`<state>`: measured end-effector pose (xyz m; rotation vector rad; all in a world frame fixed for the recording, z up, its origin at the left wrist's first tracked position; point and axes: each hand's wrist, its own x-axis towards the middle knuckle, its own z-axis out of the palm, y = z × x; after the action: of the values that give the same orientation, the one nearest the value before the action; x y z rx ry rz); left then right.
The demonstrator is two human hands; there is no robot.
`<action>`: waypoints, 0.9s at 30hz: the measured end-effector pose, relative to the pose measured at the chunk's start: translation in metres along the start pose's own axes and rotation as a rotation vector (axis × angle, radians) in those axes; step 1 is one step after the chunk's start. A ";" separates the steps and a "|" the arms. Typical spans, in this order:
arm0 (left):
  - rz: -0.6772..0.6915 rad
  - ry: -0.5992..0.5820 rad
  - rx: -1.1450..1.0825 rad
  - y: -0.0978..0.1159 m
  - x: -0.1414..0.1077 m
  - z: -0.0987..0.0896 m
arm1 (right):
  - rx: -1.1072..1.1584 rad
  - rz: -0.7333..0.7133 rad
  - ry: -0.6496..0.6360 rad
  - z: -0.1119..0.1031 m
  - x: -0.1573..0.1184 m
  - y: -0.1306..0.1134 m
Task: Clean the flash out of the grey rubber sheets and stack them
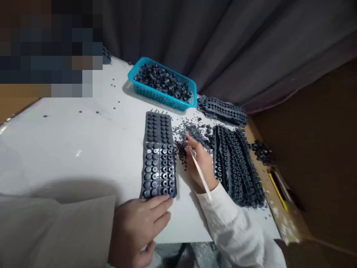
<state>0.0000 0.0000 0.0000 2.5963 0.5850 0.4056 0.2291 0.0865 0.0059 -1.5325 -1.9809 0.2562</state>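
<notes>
A dark rubber sheet (159,160) with rows of round studs lies lengthwise on the white table. My left hand (142,223) rests with its fingers extended at the sheet's near edge. To the right of the sheet, my right hand (202,163) is closed around a thin white stick (201,176), its fingertips over a scatter of small dark pieces (192,130). Whatever lies at the fingertips is too small to make out. Further right are stacked studded strips (237,163).
A blue basket (158,97) full of small dark parts stands at the back. Another pile of studded strips (223,111) lies beside it. At the right edge are a yellow stick (279,192) and a dark heap (262,150). A grey curtain hangs behind.
</notes>
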 end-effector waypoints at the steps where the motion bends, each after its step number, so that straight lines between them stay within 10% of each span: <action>1: 0.003 0.005 0.000 0.000 0.001 -0.001 | 0.003 0.010 0.020 -0.001 0.000 0.001; 13: 0.023 0.029 -0.011 -0.001 0.004 0.000 | 0.408 -0.092 -0.276 0.003 -0.001 -0.019; 22: -0.024 -0.022 -0.048 0.003 0.006 -0.006 | 0.068 -0.315 -0.151 0.012 0.002 -0.004; 27: -0.045 -0.095 -0.053 0.004 0.007 -0.008 | 0.119 -0.148 0.048 0.009 0.006 -0.001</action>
<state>0.0044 0.0035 0.0104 2.5308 0.5907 0.2785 0.2220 0.0939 0.0010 -1.2995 -1.9930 0.2674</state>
